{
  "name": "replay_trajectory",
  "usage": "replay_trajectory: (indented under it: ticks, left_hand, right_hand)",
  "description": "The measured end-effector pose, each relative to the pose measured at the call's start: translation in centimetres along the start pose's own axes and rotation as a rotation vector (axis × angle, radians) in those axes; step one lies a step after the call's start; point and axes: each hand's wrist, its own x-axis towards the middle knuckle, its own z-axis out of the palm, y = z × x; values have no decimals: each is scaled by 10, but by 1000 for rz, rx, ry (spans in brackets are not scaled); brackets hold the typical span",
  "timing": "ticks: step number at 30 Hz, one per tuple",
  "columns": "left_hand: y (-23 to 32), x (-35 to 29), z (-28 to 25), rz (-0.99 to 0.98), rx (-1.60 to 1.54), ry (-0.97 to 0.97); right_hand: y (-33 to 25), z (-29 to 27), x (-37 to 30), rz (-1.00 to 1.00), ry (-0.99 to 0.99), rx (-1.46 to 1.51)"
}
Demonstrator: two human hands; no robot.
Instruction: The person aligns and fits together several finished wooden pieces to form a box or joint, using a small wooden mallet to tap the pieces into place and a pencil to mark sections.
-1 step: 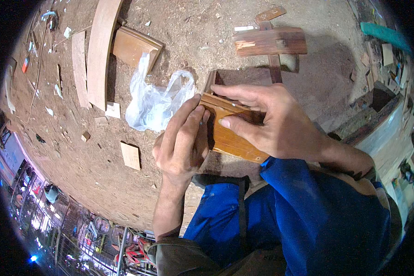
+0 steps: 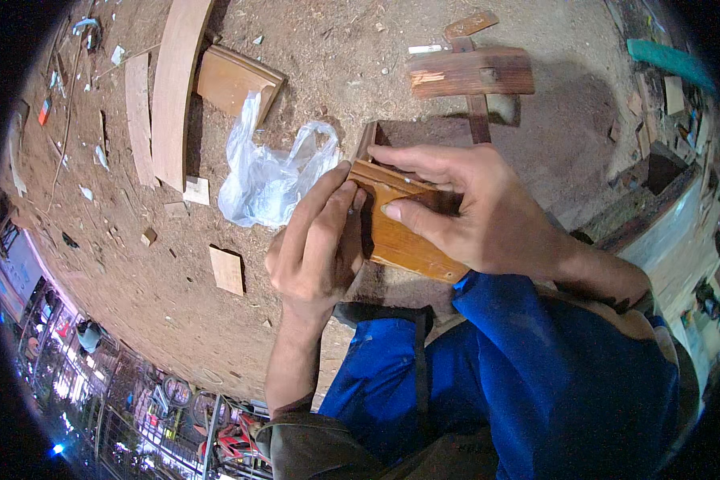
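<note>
A varnished orange-brown wooden piece [image 2: 408, 244] with a moulded far edge is tilted above my lap. My right hand [image 2: 480, 208] grips it, thumb pressed on the face and fingers stretched along the far edge. At its left edge, my left hand [image 2: 316, 248] has its fingers bent, with the fingertips against the corner. Whether something small sits between those left fingertips is hidden. Just beyond the piece stands a darker wooden part [image 2: 366, 142], mostly covered by my hands. A crumpled white plastic bag [image 2: 268, 188] lies on the ground to the left of them.
Long pale boards [image 2: 176, 96] and a moulded wooden panel [image 2: 232, 84] lie at far left. A dark plank [image 2: 472, 72] rests across a narrow strip at the far side. A small wood offcut [image 2: 227, 270] is left of my hand. Scraps and a green piece [image 2: 670, 64] line the right.
</note>
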Motion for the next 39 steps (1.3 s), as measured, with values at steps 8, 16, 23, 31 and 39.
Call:
replay_trajectory:
  ticks: [8, 16, 23, 31, 39]
  left_hand:
    - [1, 11, 0, -20, -69, -68]
    - [-19, 16, -5, -76, -136, 1]
    - [-15, 15, 1, -137, -248, 66]
    - [-12, 14, 2, -122, -258, 86]
    - [-19, 8, -2, -106, -260, 113]
  right_hand:
    - [-4, -13, 1, 239, 0, 212]
    - [48, -51, -17, 438, 230, -713]
    - [65, -52, 7, 493, 57, -868]
    - [89, -93, 5, 326, 207, -213]
    - [-48, -65, -35, -123, 210, -578]
